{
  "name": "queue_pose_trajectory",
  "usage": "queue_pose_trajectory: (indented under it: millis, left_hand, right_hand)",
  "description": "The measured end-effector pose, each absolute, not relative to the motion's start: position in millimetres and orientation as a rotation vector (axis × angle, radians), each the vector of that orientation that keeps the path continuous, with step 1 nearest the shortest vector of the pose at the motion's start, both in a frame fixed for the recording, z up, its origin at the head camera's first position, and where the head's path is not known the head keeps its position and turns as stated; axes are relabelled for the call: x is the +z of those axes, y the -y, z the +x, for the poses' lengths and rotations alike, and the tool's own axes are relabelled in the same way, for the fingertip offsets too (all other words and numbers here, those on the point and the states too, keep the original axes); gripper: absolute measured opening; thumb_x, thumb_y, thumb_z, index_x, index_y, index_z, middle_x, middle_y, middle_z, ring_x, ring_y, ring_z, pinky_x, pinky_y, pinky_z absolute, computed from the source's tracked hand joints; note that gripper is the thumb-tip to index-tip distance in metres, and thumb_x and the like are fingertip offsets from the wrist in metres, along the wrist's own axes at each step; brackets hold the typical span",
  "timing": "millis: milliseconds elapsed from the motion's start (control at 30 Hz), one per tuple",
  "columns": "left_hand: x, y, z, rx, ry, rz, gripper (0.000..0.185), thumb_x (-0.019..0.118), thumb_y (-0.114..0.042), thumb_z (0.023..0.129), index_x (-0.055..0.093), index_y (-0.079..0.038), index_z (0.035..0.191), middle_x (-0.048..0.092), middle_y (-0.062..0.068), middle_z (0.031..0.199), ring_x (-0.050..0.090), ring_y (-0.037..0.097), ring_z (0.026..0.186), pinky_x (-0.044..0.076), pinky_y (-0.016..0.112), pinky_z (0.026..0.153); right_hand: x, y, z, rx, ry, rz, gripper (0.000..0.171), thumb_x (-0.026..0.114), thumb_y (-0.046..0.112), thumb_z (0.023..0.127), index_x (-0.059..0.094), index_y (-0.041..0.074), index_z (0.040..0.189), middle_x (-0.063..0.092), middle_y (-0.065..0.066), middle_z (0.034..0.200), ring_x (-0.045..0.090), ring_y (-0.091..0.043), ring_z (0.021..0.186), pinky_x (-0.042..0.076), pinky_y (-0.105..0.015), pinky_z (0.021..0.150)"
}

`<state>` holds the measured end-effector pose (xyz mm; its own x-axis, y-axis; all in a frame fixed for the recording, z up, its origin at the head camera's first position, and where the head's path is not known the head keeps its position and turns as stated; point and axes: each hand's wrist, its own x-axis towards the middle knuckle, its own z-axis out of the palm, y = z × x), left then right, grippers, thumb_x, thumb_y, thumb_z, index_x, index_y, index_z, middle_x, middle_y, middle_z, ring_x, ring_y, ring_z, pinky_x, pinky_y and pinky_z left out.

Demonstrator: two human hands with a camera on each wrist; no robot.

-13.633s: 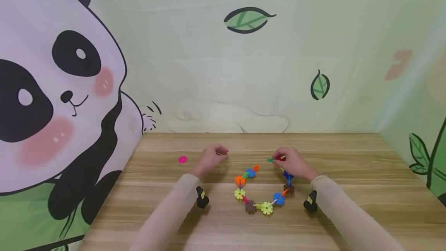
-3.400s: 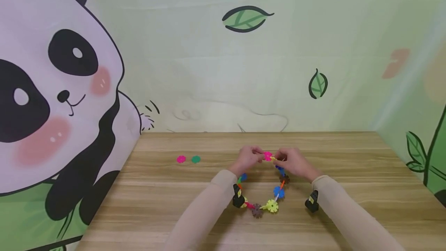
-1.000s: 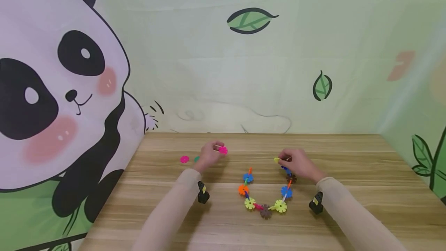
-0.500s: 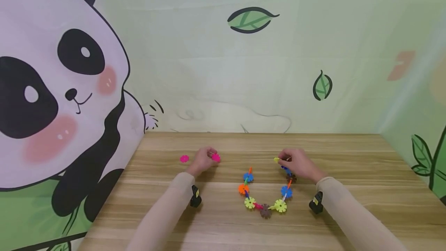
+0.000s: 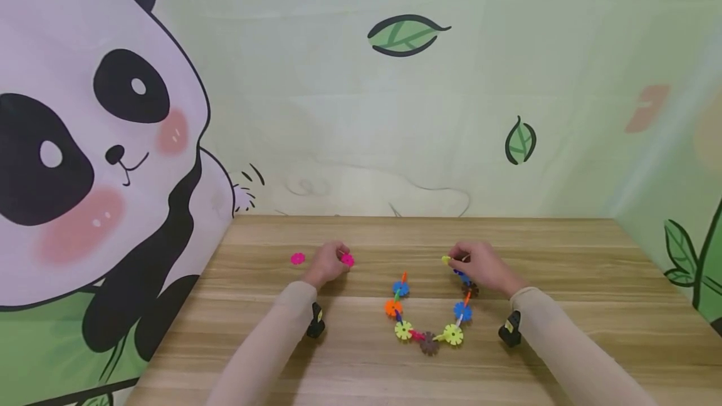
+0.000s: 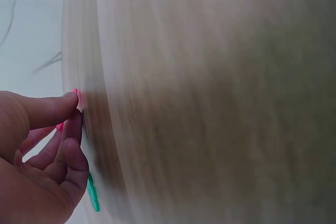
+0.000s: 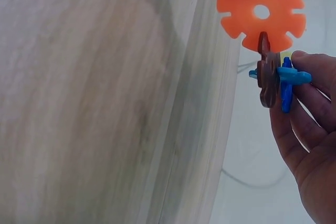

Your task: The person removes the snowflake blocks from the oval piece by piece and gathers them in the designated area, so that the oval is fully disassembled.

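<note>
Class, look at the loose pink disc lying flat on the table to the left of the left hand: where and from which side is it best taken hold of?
Probably by its notched rim. The pink disc lies flat on the table, so no edge stands up. Come from above and pinch across opposite edges; the left hand is nearest, though it already holds another pink piece.

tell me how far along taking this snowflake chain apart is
Partly done. One pink disc lies loose on the table, and a green disc shows beside the left hand, which pinches another pink disc. The right hand holds one end of the chain, which is left joined.
</note>
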<state>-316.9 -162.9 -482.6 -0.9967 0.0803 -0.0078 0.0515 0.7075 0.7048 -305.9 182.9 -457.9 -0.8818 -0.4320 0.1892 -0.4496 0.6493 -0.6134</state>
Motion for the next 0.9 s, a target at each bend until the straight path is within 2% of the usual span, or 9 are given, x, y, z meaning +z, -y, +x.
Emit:
queue_pose_trajectory:
  millis: [567, 900]
  left_hand:
    - [-486.1, 162.2, -321.0, 1.069, -2.938, 0.071, 0.034, 0.075, 0.0, 0.076, 0.063, 0.003, 0.108, 0.063, 0.011, 0.097, 0.057, 0.024, 0.09, 0.047, 0.036, 0.084]
    - [-482.9, 161.4, -321.6, 1.087, -2.961, 0.036, 0.036, 0.076, -0.001, 0.074, 0.063, 0.002, 0.108, 0.064, 0.015, 0.103, 0.058, 0.027, 0.094, 0.048, 0.037, 0.082]
  right_hand:
    - [-455.3, -180.3, -304.5, 1.094, 2.831, 0.766, 0.005, 0.066, 0.01, 0.088, 0.068, 0.005, 0.089, 0.066, 0.001, 0.083, 0.061, -0.013, 0.076, 0.053, -0.033, 0.069]
    - [-459.0, -181.1, -306.4, 1.088, 2.818, 0.763, 0.004, 0.066, 0.012, 0.089, 0.068, 0.008, 0.089, 0.066, 0.001, 0.084, 0.061, -0.013, 0.077, 0.053, -0.035, 0.071]
